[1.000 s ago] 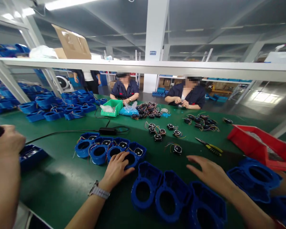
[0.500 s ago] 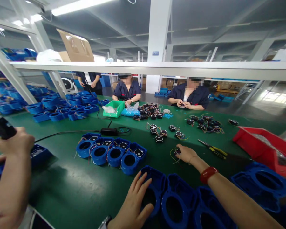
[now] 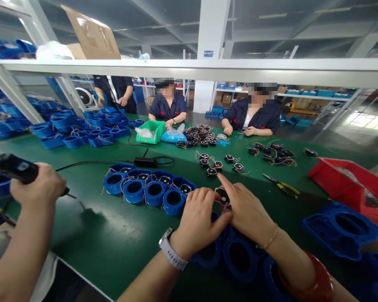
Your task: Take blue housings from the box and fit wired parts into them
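Observation:
Over the near blue housings, both my hands meet at a small black motor (image 3: 222,196) with a silver-edged face and thin wires. My right hand (image 3: 252,216) grips it from the right, index finger stretched along its far side. The bent fingers of my left hand (image 3: 200,222) close on its left side, the thumb reaching toward my right hand; the fingertips are partly hidden. Below lie blue plastic housings (image 3: 239,256) with round openings, in a row. Ahead and to the left, several blue housings (image 3: 154,193) hold motors of the same kind.
Loose motors (image 3: 212,172) lie beyond my hands. Pliers (image 3: 282,186) and a red bin (image 3: 349,184) are to the right. A co-worker's hand (image 3: 39,188) on the left holds a black power screwdriver (image 3: 14,167). A green bin (image 3: 151,131) stands farther back; other people sit across.
My right hand has lifted the motor off the table and brought it nearer. My left hand has risen from the housing to meet it. The co-worker's screwdriver has moved right.

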A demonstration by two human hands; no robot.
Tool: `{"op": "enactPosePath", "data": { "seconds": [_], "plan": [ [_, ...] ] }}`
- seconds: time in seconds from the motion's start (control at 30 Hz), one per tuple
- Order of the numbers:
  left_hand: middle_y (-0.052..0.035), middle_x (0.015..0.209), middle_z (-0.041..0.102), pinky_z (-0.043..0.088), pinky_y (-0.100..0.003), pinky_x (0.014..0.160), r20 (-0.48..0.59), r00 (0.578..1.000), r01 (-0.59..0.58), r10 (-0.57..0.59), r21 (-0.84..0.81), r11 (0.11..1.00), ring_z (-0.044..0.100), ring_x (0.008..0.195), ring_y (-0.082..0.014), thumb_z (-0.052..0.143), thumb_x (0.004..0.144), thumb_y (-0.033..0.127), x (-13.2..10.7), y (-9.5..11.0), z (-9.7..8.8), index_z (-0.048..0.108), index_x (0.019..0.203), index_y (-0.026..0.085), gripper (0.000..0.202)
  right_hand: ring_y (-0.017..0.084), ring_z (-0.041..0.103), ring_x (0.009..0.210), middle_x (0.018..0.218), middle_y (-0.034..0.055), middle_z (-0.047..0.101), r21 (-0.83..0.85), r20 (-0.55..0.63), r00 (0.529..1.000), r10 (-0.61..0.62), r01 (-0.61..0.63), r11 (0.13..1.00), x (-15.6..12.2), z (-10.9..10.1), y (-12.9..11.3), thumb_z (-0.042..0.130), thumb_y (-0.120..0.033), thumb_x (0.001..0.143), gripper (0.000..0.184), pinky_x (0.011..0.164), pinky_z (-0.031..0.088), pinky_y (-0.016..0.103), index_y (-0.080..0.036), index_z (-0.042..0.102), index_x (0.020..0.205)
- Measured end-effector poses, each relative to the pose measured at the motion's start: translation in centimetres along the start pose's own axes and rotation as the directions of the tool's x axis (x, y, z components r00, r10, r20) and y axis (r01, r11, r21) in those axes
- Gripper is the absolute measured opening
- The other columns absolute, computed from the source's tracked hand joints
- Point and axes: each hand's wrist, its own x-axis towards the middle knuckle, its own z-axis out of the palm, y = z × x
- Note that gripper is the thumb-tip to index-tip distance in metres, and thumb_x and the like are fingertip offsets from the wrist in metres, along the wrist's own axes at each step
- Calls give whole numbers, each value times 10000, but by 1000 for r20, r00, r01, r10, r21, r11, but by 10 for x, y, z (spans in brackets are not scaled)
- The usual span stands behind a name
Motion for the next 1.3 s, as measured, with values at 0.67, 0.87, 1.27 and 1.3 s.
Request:
{"op": "enactPosePath", "data": {
  "seconds": [0.67, 0.87, 1.27, 1.3],
  "plan": [
    [6, 773, 534, 421, -272, 664, 247, 963, 192, -107, -349, 917, 505, 694, -137, 377, 968, 190, -36, -33, -19, 470, 956, 184, 94, 296, 565, 985, 1090, 93, 605, 165, -86, 982, 167, -151, 975, -29, 35, -12, 484, -217, 821, 572, 827, 505, 459, -217, 331, 1372],
    [40, 640, 491, 372, -224, 537, 306, 921, 349, -241, -379, 857, 454, 553, -116, 305, 1009, 305, -66, -39, -40, 488, 1262, 226, 323, 267, 562, 1048, 1155, 79, 589, 353, -36, 972, 232, -205, 913, -38, 38, 0, 487, -287, 868, 363, 917, 480, 457, -218, 488, 1224],
    [9, 975, 708, 504, -232, 748, 328, 936, 207, -130, -212, 955, 677, 841, -146, 407, 972, 214, -119, -54, -12, 621, 1098, 242, 250, 250, 524, 1147, 1275, 107, 536, 303, 219, 968, 125, -189, 934, -52, 69, -10, 526, -141, 882, 380, 1000, 460, 467, -168, 549, 1260],
    [10, 966, 708, 506, -235, 741, 327, 937, 195, -121, -204, 959, 676, 832, -147, 412, 969, 207, -120, -53, -11, 621, 1094, 244, 246, 257, 523, 1150, 1281, 113, 533, 263, 231, 965, 124, -185, 947, -52, 69, -11, 530, -148, 890, 383, 997, 464, 470, -162, 550, 1272]
  ]
}}
